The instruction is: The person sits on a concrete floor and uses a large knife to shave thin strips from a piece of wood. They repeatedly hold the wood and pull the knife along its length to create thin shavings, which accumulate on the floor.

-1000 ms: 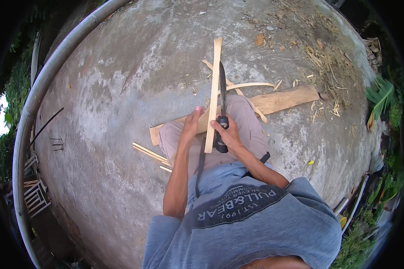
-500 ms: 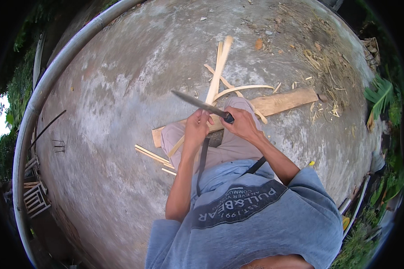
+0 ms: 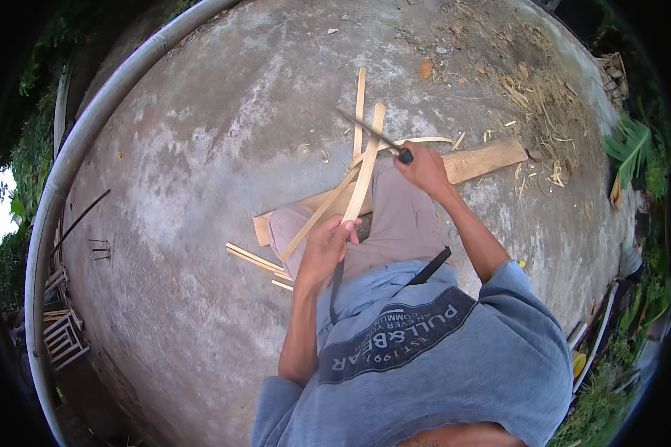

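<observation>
My left hand (image 3: pixel 326 246) is closed round the lower end of a pale, flat wood or bamboo strip (image 3: pixel 364 171), which points away from me between my knees. In my closed right hand (image 3: pixel 428 173) is a knife (image 3: pixel 405 156) with a dark handle. Its long blade slants up to the left and crosses the strip near the strip's far end; whether the two touch I cannot tell. Under my legs lies a wooden plank (image 3: pixel 488 159). Another thin strip (image 3: pixel 317 220) slants across my left knee, and a curved strip (image 3: pixel 425 140) lies beyond my right knee.
One more straight strip (image 3: pixel 360 100) lies ahead on the concrete floor (image 3: pixel 179 186). Several short sticks (image 3: pixel 250 256) rest left of my left knee. Shavings (image 3: pixel 555 175) litter the floor at the right, and a thick grey pole (image 3: pixel 89 112) curves along the left.
My right hand has moved away from me and to the right with the knife. The left hand has come slightly nearer, drawing the strip back, and the hands are farther apart.
</observation>
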### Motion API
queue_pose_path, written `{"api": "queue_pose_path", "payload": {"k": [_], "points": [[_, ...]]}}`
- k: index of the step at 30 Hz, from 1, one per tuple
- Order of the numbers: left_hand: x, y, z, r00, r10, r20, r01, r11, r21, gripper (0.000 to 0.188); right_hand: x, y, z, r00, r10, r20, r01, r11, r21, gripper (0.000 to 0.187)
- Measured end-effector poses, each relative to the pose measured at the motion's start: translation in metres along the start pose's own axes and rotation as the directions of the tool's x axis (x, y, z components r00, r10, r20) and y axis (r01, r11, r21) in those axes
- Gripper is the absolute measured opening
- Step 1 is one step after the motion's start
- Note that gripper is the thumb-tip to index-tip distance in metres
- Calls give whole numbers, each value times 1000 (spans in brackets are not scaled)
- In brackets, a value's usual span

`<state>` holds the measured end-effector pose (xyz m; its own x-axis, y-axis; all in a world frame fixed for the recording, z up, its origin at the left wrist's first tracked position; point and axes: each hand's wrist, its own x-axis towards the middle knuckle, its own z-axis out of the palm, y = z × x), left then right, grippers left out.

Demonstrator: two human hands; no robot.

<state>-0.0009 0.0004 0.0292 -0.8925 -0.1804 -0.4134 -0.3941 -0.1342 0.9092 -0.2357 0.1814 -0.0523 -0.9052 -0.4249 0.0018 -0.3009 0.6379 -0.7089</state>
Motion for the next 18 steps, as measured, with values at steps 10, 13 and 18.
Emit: {"api": "queue_pose_path", "payload": {"k": [10,13,18], "points": [[18,-38,-12,876,180,-447,-107,977,183,29,-33,-20,-2,973,210,94,-230,885,404,40],[15,-9,0,895,11,-447,-1,1000,22,20,-60,-31,9,973,-191,126,157,958,239,34],[13,-30,-4,892,262,-367,-195,958,210,15,-70,-46,13,864,-403,301,384,915,123,35]]}}
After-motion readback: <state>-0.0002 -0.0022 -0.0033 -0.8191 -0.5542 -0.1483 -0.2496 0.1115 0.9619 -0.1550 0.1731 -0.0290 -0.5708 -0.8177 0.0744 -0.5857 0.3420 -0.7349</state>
